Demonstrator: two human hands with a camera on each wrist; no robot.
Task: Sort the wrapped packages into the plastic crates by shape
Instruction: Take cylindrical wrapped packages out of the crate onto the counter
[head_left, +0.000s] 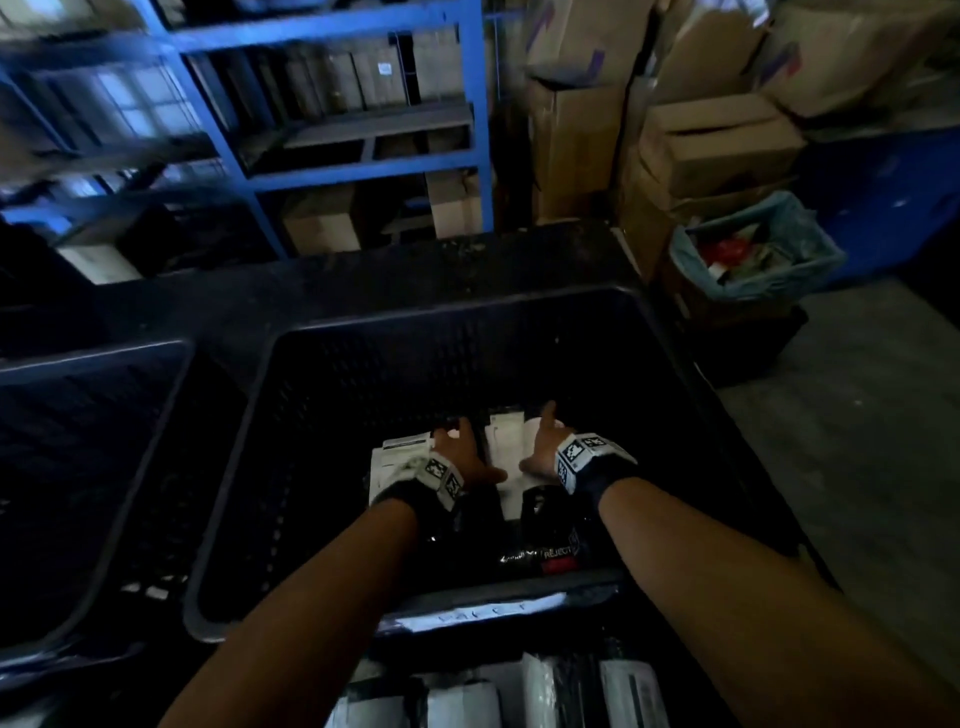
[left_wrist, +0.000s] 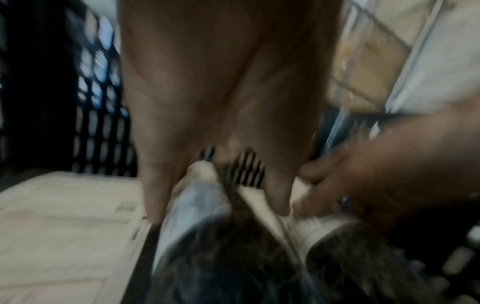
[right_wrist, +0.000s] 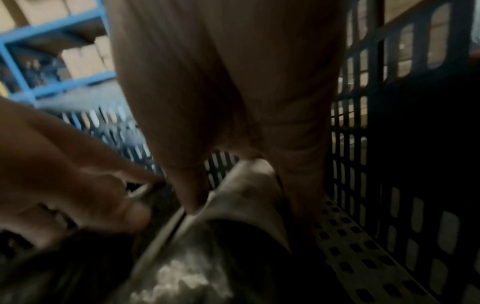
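Two hands reach down into the big black crate in the middle of the head view. The left hand lies with straight fingers on a white package, and in the left wrist view its fingertips press down on wrapped stuff. The right hand lies flat with spread fingers on a second white package just to the right of the first. Neither hand curls around anything. A third package, black with a red mark, lies in the crate just below the right hand, near the crate's front wall. So three packages show in this crate. A second black crate stands at the left edge of the frame. More wrapped packages lie in a row at the bottom of the frame, in front of the crate and between the two arms. In the upper left stands a blue shelf. Brown boxes pile up in the upper right, and a blue bin full of scraps sits below them.
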